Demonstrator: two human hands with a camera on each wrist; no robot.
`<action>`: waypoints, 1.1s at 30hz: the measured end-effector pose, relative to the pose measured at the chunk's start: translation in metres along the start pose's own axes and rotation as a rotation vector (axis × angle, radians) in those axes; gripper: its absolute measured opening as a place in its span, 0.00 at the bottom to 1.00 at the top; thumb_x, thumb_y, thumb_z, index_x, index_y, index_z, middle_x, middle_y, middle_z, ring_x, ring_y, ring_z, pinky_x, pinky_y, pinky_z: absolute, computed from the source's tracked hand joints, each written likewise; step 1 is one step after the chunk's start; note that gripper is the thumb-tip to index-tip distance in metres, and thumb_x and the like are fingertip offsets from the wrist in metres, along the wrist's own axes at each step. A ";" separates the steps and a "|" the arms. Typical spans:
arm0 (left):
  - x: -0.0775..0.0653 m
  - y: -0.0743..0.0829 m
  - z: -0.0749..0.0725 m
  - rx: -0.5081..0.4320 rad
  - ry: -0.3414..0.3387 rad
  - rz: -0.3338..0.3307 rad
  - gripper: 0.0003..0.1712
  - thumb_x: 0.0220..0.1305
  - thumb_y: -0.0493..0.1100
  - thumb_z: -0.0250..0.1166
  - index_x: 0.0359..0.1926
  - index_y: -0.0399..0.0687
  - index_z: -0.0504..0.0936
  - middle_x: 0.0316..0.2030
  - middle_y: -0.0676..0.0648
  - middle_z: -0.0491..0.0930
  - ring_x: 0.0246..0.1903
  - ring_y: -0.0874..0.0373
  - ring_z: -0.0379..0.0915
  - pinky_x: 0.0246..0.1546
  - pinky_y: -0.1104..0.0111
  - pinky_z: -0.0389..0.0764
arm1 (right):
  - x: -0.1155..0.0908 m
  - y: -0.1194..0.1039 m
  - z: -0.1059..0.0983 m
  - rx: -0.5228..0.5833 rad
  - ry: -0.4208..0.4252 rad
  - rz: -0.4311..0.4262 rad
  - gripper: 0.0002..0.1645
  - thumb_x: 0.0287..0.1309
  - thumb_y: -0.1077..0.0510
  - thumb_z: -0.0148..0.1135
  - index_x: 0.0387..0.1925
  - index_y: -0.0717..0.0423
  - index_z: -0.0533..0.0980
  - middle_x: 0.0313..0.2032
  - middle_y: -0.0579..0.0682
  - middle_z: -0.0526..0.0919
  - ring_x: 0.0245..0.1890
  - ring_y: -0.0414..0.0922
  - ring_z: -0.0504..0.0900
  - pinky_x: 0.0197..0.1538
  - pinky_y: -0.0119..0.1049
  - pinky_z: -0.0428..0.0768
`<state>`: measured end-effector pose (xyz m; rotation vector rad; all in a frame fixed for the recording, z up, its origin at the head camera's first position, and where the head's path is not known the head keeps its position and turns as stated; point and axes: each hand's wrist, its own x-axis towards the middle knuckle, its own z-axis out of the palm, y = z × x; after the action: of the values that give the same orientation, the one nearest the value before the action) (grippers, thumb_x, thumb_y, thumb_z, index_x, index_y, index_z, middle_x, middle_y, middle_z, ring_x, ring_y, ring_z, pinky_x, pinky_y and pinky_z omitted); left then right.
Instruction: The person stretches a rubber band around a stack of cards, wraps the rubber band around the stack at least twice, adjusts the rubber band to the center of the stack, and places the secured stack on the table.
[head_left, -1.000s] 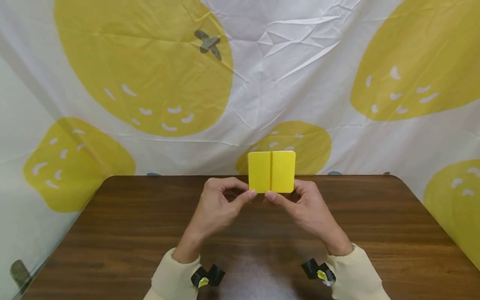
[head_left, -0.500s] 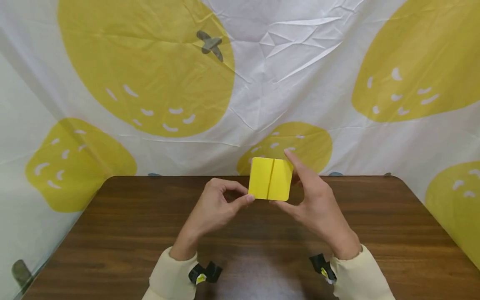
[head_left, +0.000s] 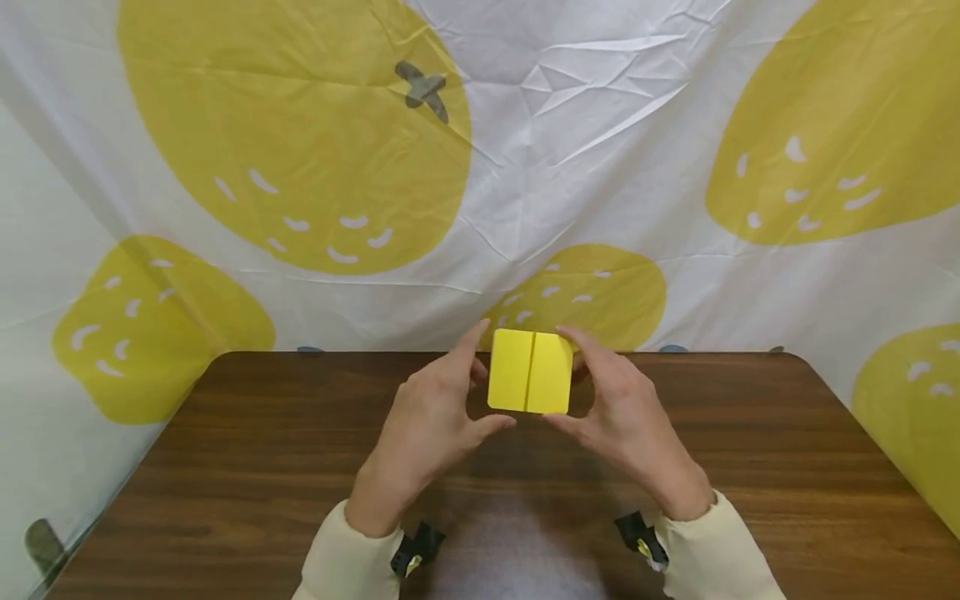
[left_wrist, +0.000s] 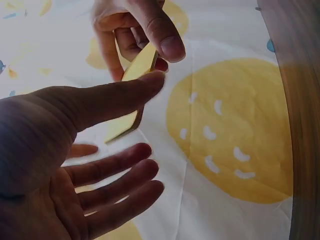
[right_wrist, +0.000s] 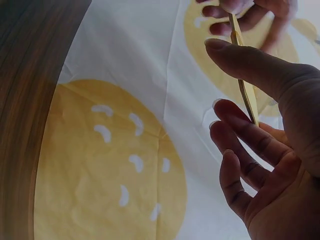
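Note:
A small yellow folded paper square with a centre crease is held upright above the far part of the table. My right hand pinches its right side, thumb in front near the lower edge and fingers behind and over the top. From the right wrist view the paper shows edge-on between that thumb and those fingers. My left hand is spread at the paper's left side, its fingers straight. Its thumb tip touches the paper in the left wrist view, where the left hand shows palm-up.
A dark wooden table lies under the hands, with its far edge just behind them. A white cloth with large yellow fruit prints hangs behind and to both sides. Cream sleeves and black wrist mounts sit near the front edge.
The paper has come down and slightly left. The right hand shifted from the lower right corner to span the right side. The left hand released its corner pinch and spread its fingers.

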<state>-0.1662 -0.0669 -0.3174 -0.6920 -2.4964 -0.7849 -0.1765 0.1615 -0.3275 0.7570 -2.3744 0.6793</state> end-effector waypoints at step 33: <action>-0.001 -0.031 0.039 0.014 -0.414 -0.132 0.46 0.41 0.46 0.86 0.59 0.41 0.72 0.32 0.49 0.78 0.29 0.53 0.74 0.32 0.59 0.78 | -0.011 0.029 0.040 0.109 -0.510 0.204 0.58 0.39 0.44 0.86 0.69 0.60 0.68 0.35 0.41 0.80 0.36 0.43 0.79 0.43 0.43 0.78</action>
<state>-0.1928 -0.0653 -0.3600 -0.7547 -2.9430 -0.7282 -0.2013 0.1621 -0.3720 0.8169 -2.9283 0.7761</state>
